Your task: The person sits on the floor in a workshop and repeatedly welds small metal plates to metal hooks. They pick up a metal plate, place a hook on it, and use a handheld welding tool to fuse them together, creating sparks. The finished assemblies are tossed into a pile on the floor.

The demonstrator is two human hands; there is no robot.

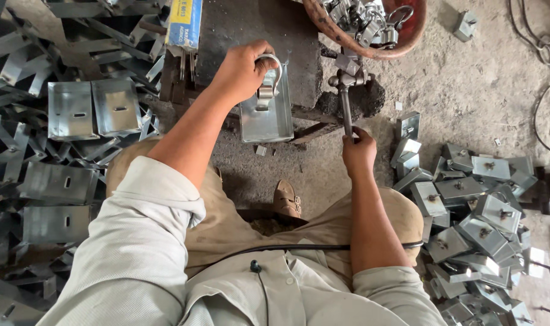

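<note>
We're seeing mostly bare sheet metal here. The rectangular silver steel box (pixel 267 115) under our left hand (pixel 242 69) looks galvanised, smooth with a dull sheen, and the curved shackle (pixel 274 69) on it is shinier, almost chromed. Our right hand (pixel 358 154) grips a dark iron lever handle (pixel 345 108), matt and a bit grimy. The dark stone-like block (pixel 260 42) it all sits on is rough and sooty. The heap of grey folded metal cases (pixel 474 217) looks smooth and lightly reflective, same as the flat slotted plates (pixel 91 108). The round reddish bowl (pixel 408 33) looks rusty. Floor (pixel 468 90) is rough dusty concrete. Our beige sleeves (pixel 136 241) are soft woven cloth.
</note>
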